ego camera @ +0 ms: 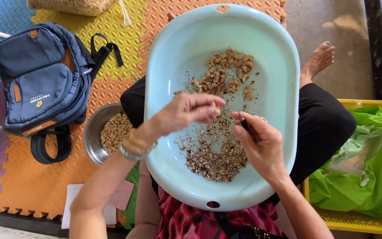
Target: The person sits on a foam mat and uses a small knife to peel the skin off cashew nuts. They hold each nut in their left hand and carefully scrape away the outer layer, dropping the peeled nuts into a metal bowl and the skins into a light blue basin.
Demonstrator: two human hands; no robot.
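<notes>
while left hand (186, 113) pinches a cashew (216, 110), right hand (259, 144) grips a small tool (243, 122)

Upper left of frame: blue backpack (40, 82) lies on the foam mat (111, 44); its front pocket carries a small printed label (40, 101), white lettering beside a small yellow emblem, plus an orange tab.

Top edge, left of centre: clear bag (74, 5) filled with pale tan contents, only its lower part in view.

Right edge, lower half: yellow slotted crate (354, 223) lined with a crumpled green plastic bag (368, 168), contents not discernible.

Bottom left: white paper sheet (74, 199) and pink slip (121, 195) lie on the mat, overlapping; markings too small to tell.

No screens or signs visible.
</notes>
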